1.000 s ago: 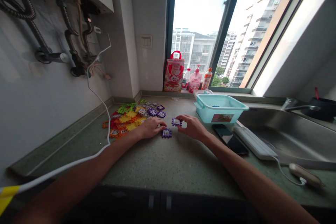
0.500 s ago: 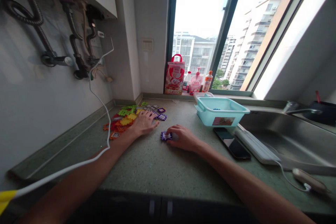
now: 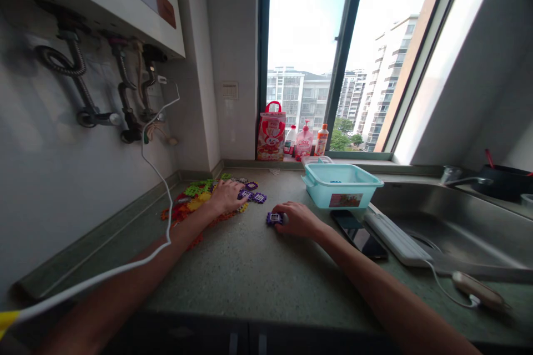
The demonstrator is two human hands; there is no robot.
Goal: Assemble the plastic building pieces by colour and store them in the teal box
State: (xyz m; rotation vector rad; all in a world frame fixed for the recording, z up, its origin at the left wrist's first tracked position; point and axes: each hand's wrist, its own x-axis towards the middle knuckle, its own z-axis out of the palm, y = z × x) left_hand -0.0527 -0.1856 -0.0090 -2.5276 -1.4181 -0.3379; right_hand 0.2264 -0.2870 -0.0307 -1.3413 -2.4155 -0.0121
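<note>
My left hand lies over a heap of notched plastic building pieces, its fingers stretched out by the purple ones. One purple piece lies just right of those fingertips. Green pieces and yellow pieces show behind and left of the hand, with red and orange ones nearer me, partly under my forearm. To the right, my right hand has thumb and fingers closed around the edge of a single purple building piece, low at the countertop. Its palm side is hidden.
A light-blue tub stands behind a dark phone and a white power strip. The steel sink is at the right. A white cable crosses over my left forearm. Bottles and a red bag line the windowsill.
My right hand has moved slightly right with the purple piece. My left hand stays on the heap, where pieces have shifted; more orange shows beside my forearm. The camera view has tilted up.
</note>
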